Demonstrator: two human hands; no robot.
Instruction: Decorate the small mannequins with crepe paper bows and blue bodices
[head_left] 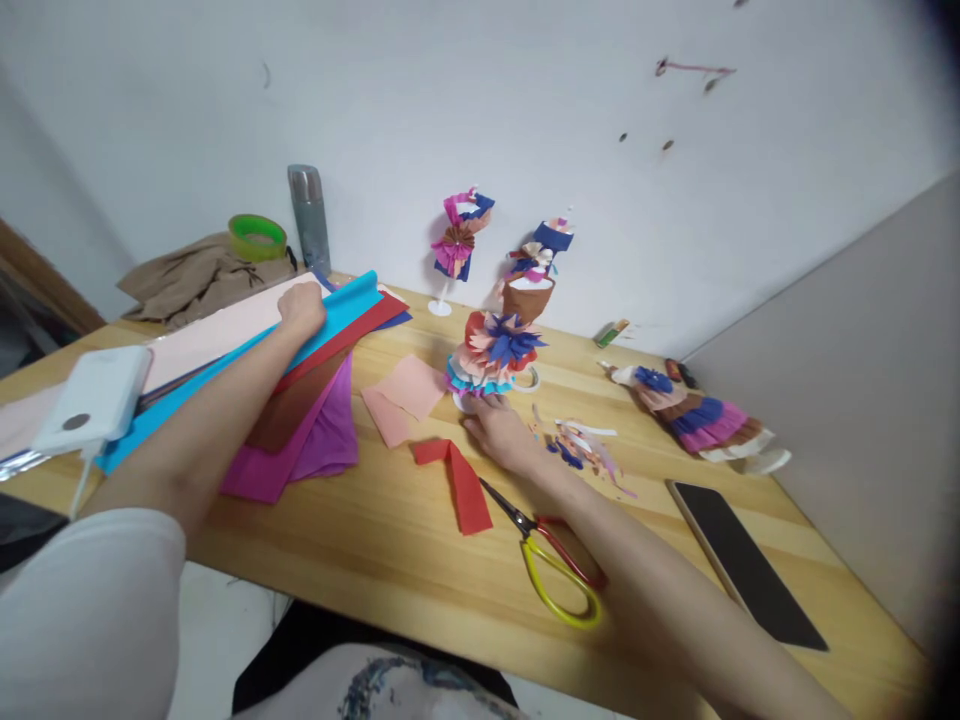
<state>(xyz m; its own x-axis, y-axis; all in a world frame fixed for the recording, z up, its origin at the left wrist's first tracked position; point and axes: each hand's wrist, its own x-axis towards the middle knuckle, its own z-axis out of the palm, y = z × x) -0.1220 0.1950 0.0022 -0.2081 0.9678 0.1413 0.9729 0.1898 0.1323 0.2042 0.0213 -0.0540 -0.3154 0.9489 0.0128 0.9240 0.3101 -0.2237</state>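
Note:
My left hand is closed at the far end of a stack of coloured paper sheets, between a pale pink sheet and a rolled blue sheet; its fingertips are hidden. My right hand grips the low white base of a small dress form, with its fingers partly out of sight. This form wears a ruffled paper dress in red, pink, white and blue with a dark blue paper flower. Below my right forearm lie scissors with one yellow and one red handle, beside a folded red paper strip.
Two more paper-dressed forms stand by the wall, and another dress lies at right. Paper scraps, pink pieces, a phone, a white device, green tape and a flask surround the work.

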